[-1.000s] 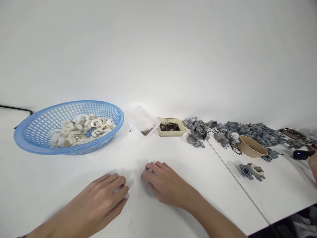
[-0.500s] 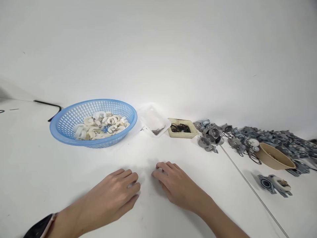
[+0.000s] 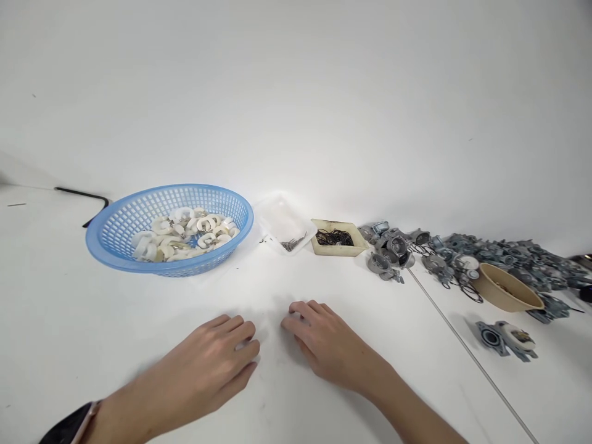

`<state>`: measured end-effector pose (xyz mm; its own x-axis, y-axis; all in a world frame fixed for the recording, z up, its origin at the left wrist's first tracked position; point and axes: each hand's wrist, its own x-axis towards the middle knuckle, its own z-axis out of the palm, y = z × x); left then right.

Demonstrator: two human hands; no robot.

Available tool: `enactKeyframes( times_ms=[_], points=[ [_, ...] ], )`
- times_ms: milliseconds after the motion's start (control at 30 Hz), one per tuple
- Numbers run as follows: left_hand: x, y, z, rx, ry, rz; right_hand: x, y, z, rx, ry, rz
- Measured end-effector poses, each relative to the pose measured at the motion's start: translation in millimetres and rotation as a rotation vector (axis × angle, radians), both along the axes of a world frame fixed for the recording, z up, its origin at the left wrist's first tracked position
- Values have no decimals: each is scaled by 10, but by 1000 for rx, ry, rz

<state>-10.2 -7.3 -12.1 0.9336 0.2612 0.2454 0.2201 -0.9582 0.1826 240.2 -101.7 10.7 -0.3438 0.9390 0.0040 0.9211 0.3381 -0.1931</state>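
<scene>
My left hand rests palm down on the white table, its fingers loosely bent and a little apart, with nothing visible in them. Facing it across a narrow gap, my right hand also lies on the table, fingers relaxed and slightly spread, holding nothing I can see. Beyond the left hand stands a blue plastic basket with white ring-shaped parts in it. Farther off, past the right hand, are a white tray of small metal pins or screws and a cream tray of black rubber rings.
Grey metal housings lie heaped along the right back, around a tan bowl. One housing with a white part sits apart in front. A table seam runs at the right. A black hex key lies behind the basket.
The view has shifted slightly, so the things on the table appear a little farther left. Both hands keep the same pose on the table.
</scene>
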Motion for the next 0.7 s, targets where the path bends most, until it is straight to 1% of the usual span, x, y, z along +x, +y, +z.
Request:
enactKeyframes(
  times_ms=[300, 500, 700],
  points=[
    [-4, 9, -10, 9, 2, 3, 6, -2, -11, 8, -4, -1],
    [22, 18, 11, 39, -135, -27, 8, 3, -26, 12, -16, 6],
    [38, 10, 33, 40, -147, -25, 19, 9, -18, 22, -23, 9]
  ],
)
